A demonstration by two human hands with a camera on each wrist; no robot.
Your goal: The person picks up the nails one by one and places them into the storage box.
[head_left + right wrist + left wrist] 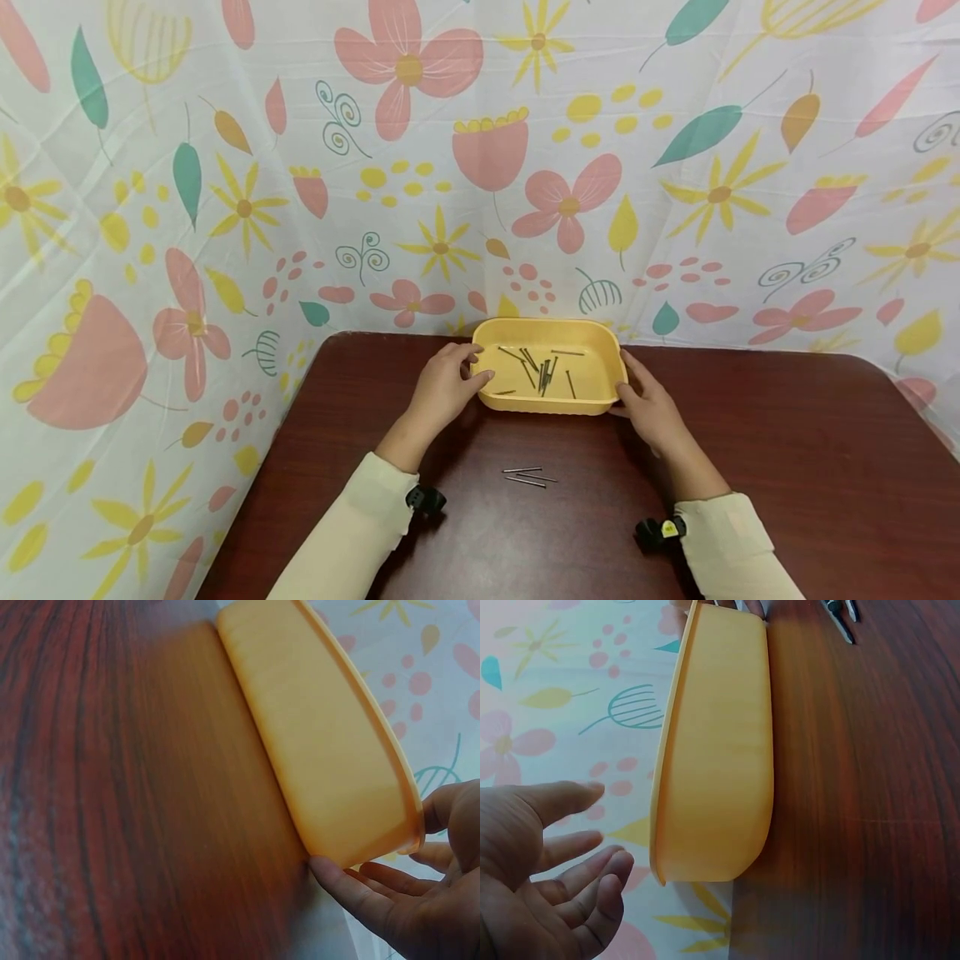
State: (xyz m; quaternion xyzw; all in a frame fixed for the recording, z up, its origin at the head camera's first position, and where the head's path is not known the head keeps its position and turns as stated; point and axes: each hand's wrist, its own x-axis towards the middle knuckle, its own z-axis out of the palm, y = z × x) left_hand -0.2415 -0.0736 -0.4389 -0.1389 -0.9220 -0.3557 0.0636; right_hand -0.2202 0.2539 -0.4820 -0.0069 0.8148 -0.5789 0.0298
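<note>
A yellow plastic tray (551, 407) with several dark nails (546, 375) in it stands at the far side of the table. At its right end my right hand (654, 410) holds the tray, with fingers at the rim and low on the end wall in the right wrist view. My left hand (441, 385) is beside the left end, thumb toward the rim. In the left wrist view that hand (551, 874) shows a gap from the tray (716, 750), its fingers loosely bent and holding nothing. Several loose nails (528, 477) lie on the table between the forearms.
The dark reddish wooden table (810, 450) reaches back to a flower-printed cloth (420, 192), which hangs close behind the tray and along the left. Black wrist devices (426, 501) sit at both cream sleeves (348, 529).
</note>
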